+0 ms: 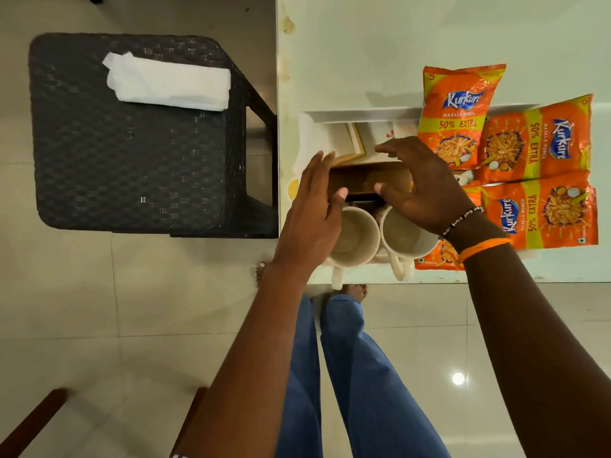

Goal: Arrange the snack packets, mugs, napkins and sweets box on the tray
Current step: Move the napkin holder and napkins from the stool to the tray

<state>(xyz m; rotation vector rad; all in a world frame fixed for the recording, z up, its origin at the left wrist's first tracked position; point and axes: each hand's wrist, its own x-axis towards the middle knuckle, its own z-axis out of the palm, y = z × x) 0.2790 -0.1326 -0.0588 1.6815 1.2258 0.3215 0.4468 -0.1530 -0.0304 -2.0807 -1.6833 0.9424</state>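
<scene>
1. At about ten o'clock from the hands, well apart from the tray, the folded white napkins (168, 81) lie on a dark woven stool (132, 133) beside the worktop (363, 44). Their long axis runs left to right. They are the one task item not yet on the tray, by my judgement.
2. The left hand (314, 206) is the nearer one to the napkins. It hovers fingers up and spread, over the left end of the brown sweets box (370, 181), thumb close to the box's near edge; whether it actually touches is unclear.
3. The sweets box sits in the white tray (363, 114), long axis left to right, between both hands.
4. Two cream mugs (357, 236) stand side by side at six o'clock of the box, handles toward the person.
5. The right hand (426, 190) arches over the box's right end, fingers wide, gripping nothing that I can tell.
6. At three o'clock, orange snack packets (535, 150) overlap on the tray's right side.
7. The next reach likely goes left, to the napkins.
</scene>
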